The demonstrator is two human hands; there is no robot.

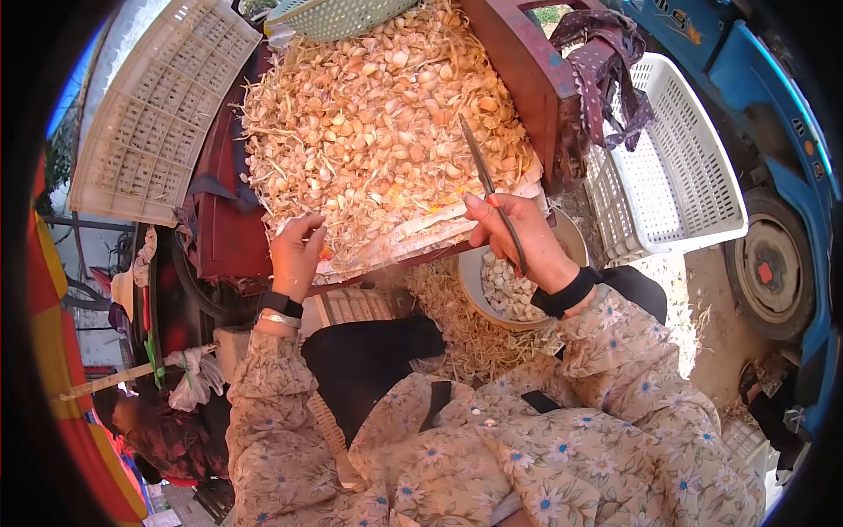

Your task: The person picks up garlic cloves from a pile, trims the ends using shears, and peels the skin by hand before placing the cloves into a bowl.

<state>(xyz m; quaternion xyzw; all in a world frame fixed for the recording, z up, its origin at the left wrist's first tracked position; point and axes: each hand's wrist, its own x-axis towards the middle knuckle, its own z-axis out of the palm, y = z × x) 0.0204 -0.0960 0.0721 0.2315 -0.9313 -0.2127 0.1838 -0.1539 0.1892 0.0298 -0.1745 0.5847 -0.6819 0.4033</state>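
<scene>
My left hand point(297, 255) is at the near left edge of a heap of loose garlic cloves point(386, 132) mixed with dry skins and stalks. Its fingers are bent but a little apart, and no object shows between them. Wrapped in my right hand point(527, 239) is a slim, dark knife point(475, 151), its narrow blade pointing up over the right part of the heap. Below that hand stands a round pale basin point(474, 294) holding pale cloves point(507, 290); the hand and wrist hide part of it.
The heap rests on a red wooden table point(230, 233) with raised sides. White plastic crates stand at left point(145, 132) and right point(680, 176). A green basket point(338, 18) sits at the back. Dry stalks point(465, 342) litter the ground. A blue vehicle point(803, 176) is at right; another person point(167, 430) appears lower left.
</scene>
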